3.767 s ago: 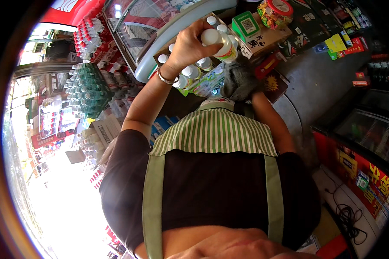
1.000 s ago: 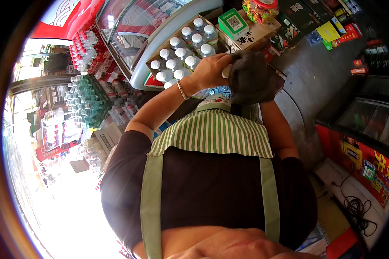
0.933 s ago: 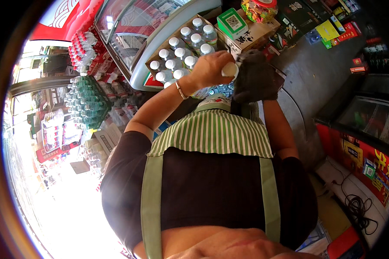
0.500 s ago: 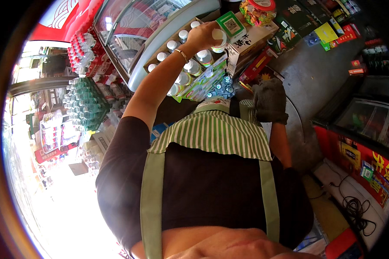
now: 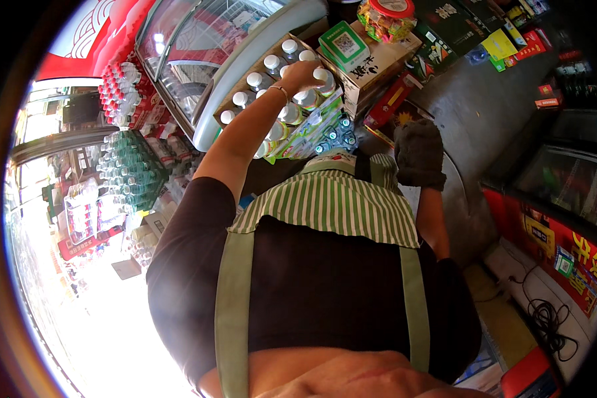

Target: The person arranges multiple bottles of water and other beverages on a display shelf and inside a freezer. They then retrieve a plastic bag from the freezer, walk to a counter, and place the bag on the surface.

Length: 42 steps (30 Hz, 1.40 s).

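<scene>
Grey shop floor (image 5: 471, 99) shows at 2 o'clock; a glass-lidded chest freezer (image 5: 285, 23) stands at 11. Near its rim, at 12, a green-printed carton (image 5: 305, 138) holds white-capped bottles (image 5: 272, 62) in rows, its walls probably keeping them upright. On the carton's 2 o'clock side, the left hand (image 5: 300, 77) has bent fingers at the top of one bottle (image 5: 320, 73), likely because close neighbours leave only the cap end reachable; whether it is gripped, I cannot tell. At 2 o'clock the right hand (image 5: 419, 149) is held apart from the carton, inside a dark grey cloth or mitt (image 5: 421, 172) that hides whether it is clenched.
</scene>
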Each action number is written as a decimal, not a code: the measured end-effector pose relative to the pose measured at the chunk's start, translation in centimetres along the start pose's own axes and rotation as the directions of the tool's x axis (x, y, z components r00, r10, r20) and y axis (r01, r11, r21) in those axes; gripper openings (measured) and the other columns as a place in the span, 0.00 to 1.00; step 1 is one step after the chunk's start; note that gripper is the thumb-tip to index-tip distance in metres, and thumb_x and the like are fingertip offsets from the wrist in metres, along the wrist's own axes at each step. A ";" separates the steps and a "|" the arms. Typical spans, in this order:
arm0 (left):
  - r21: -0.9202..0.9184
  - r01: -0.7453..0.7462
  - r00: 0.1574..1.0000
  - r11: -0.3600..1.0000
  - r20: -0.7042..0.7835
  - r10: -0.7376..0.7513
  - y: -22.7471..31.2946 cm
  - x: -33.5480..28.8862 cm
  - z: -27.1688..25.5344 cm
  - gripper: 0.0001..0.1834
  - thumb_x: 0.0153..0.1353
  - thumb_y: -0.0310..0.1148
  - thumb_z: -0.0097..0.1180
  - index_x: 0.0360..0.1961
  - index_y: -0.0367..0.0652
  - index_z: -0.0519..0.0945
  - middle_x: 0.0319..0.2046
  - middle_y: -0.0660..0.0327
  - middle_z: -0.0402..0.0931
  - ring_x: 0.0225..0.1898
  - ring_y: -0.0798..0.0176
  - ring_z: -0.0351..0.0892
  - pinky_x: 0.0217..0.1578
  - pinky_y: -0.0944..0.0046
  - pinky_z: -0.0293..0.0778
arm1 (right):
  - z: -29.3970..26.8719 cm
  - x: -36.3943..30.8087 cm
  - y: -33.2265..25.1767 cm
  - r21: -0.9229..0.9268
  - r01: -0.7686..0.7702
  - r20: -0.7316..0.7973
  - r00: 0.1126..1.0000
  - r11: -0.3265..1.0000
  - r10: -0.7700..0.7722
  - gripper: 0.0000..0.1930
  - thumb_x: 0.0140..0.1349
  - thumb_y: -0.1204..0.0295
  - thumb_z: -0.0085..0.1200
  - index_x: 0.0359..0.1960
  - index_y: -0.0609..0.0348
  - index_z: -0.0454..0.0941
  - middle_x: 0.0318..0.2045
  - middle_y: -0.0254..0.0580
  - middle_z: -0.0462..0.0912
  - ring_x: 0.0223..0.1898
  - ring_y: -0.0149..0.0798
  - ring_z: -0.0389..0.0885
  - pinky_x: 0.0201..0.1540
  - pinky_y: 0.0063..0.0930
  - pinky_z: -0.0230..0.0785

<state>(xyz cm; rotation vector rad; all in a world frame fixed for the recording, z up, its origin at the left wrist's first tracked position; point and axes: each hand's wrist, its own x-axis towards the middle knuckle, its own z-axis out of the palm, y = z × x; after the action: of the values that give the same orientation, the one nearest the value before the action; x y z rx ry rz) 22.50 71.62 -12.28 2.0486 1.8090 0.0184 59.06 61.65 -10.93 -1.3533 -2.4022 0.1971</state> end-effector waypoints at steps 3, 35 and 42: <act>-0.172 -0.022 0.997 0.985 -0.071 0.010 -0.7 -0.6 -0.7 0.28 0.52 0.45 0.65 0.55 0.54 0.77 0.44 0.58 0.82 0.45 0.49 0.81 0.45 0.53 0.76 | 0.0 1.0 -0.2 0.074 0.016 -0.002 1.000 0.997 -0.016 0.12 0.44 0.68 0.61 0.31 0.55 0.76 0.30 0.42 0.78 0.39 0.47 0.77 0.46 0.38 0.68; -0.677 -0.367 0.809 0.638 -0.571 -0.141 5.9 -23.3 -14.4 0.21 0.44 0.26 0.72 0.38 0.35 0.75 0.33 0.60 0.80 0.37 0.69 0.79 0.41 0.68 0.76 | -0.4 12.6 -18.8 0.360 0.653 -0.389 0.754 0.666 -0.529 0.23 0.47 0.64 0.63 0.43 0.64 0.73 0.36 0.53 0.79 0.40 0.57 0.78 0.41 0.46 0.73; -0.332 -0.348 0.698 0.877 -0.716 0.006 6.3 -21.6 -13.9 0.22 0.41 0.33 0.73 0.38 0.41 0.79 0.33 0.57 0.81 0.34 0.61 0.83 0.37 0.64 0.79 | 8.6 10.1 -12.5 0.164 0.118 0.012 0.993 0.979 -0.121 0.15 0.57 0.63 0.54 0.42 0.59 0.75 0.36 0.51 0.77 0.42 0.52 0.78 0.46 0.41 0.73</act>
<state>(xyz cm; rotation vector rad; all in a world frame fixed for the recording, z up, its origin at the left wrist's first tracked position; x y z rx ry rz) 21.26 54.50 7.85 1.9788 1.7127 1.3248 41.03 64.13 -12.55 -1.1358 -2.4169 0.3692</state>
